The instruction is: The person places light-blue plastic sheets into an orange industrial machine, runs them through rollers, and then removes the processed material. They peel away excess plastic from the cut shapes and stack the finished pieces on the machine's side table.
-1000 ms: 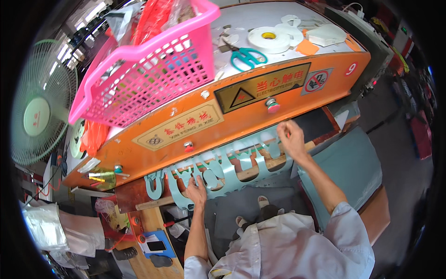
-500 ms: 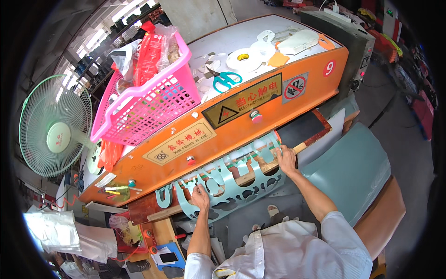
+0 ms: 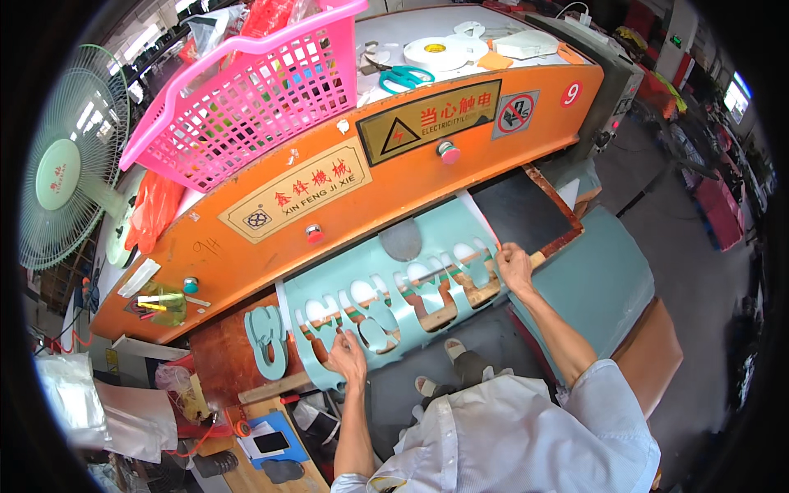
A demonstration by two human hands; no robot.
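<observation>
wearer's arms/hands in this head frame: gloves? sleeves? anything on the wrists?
Both hands are bare, no gloves: left hand, right hand. Forearms are bare as well. No watch, band or ring can be made out at this size. The person wears a white short-sleeved shirt; its loose sleeves end around the elbows, and the fabric looks plain, without visible markings.

A large orange machine (image 3: 329,205) fills the middle of the workshop, a pink plastic basket (image 3: 246,90) standing on its top next to green-handled scissors (image 3: 405,78) and a roll of white tape (image 3: 436,52). A pale green standing fan (image 3: 62,168) is at the left. Grey concrete floor (image 3: 699,287) spreads to the right, daylight coming in at the upper left.
</observation>
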